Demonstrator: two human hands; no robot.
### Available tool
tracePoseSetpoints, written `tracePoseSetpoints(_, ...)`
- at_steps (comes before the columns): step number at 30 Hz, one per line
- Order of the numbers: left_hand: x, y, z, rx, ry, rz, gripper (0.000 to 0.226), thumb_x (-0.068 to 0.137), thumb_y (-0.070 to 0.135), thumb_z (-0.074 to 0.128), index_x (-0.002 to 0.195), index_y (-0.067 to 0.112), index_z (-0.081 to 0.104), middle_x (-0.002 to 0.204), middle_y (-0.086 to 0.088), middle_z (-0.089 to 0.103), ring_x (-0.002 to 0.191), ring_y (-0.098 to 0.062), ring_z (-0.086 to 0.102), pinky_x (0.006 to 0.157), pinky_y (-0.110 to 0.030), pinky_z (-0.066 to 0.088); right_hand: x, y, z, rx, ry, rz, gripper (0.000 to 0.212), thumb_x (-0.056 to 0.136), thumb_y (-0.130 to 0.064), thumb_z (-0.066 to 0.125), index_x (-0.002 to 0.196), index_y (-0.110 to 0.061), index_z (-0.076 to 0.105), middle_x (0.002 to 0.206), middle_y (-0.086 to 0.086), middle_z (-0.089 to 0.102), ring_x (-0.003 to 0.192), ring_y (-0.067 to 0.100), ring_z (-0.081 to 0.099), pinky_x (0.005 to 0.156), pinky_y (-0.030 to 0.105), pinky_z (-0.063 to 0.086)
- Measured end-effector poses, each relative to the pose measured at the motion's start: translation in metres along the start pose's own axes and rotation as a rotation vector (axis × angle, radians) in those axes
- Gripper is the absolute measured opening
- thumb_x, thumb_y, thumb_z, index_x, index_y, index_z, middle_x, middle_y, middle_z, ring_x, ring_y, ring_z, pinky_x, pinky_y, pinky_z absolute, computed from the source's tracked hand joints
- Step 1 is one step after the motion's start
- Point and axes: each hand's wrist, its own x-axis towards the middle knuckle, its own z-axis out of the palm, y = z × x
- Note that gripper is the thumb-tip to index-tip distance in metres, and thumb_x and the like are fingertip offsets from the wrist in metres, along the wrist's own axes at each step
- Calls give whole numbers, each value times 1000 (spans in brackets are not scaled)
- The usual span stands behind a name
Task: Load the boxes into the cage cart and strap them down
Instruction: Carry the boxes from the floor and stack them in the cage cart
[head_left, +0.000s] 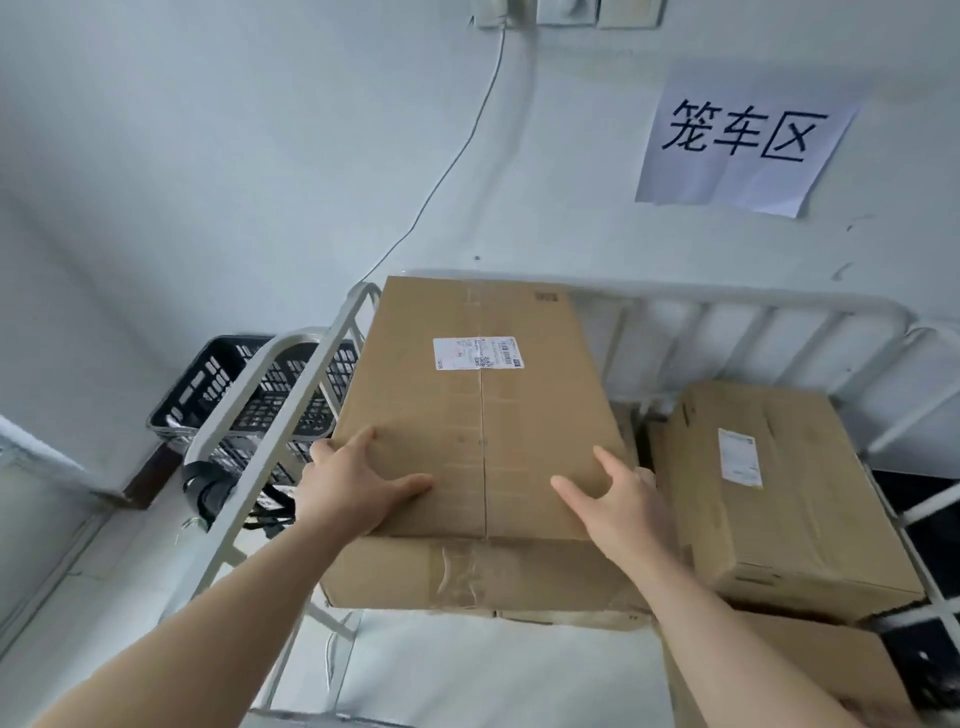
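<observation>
Squaring a box on its stack looked to be the step in hand: the top box (478, 405) lay on a lower box (483, 577) at the left of the cart (753, 306), its far end close to the back rail. The left grip (358, 483) lay on the near left corner, fingers spread and straight, pressing rather than clasping. The right grip (623, 499) sat on the near right corner, thumb and forefinger splayed on top and the other fingers reaching over the side edge, so it too was released, as far as could be told. Just right of the stack stood a third box (779, 493), resting on a fourth (779, 670) whose top showed at the lower right. A black strap (208, 488) hung bunched on the cart's left frame, unused, and a black crate (249, 384) sat beyond that frame. Strapping was not yet begun. The next move probably called for a light push to seat the top box flush, then lifting both grips off without dragging it. Whether more boxes waited could not be seen. If none did, the left grip would need to reach for the strap and lead it across the stacks.
</observation>
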Motion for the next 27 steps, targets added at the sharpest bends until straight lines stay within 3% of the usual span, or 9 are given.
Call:
tracePoseSetpoints(5,71,-32,24,86,-86,-1,111,50,85,63,145,40,28,137,-8,35,115,-28,52,90,-38,50,34,-10,74,31,-57,103,83,71,-74,56,143,-39,35,134,6,42,115,25,54,91,39,49)
tracePoseSetpoints(11,135,-59,68,185,-139,-35,107,53,82,64,145,39,30,137,-9,35,119,-30,49,94,-38,47,76,0,152,11,-140,157,81,75,-73,53,145,-38,33,137,4,47,128,23,44,96,39,45)
tracePoseSetpoints(17,184,-72,117,281,-181,-15,100,60,78,65,144,36,31,137,-11,32,120,-32,46,94,-37,43,112,25,224,45,-182,221,81,74,-72,55,144,-35,36,131,5,49,124,22,46,95,38,45)
tracePoseSetpoints(22,219,-93,160,246,-197,-5,101,59,77,67,144,34,33,144,-10,26,125,-31,43,100,-40,42,138,46,269,129,-194,242,85,71,-69,62,144,-32,37,135,9,44,128,25,43,101,41,41)
tracePoseSetpoints(27,245,-123,208,176,-260,-38,104,61,73,69,147,33,27,149,-13,19,130,-35,38,105,-44,39,160,58,303,56,-188,208,86,75,-64,63,147,-30,32,135,13,40,127,27,42,99,37,40)
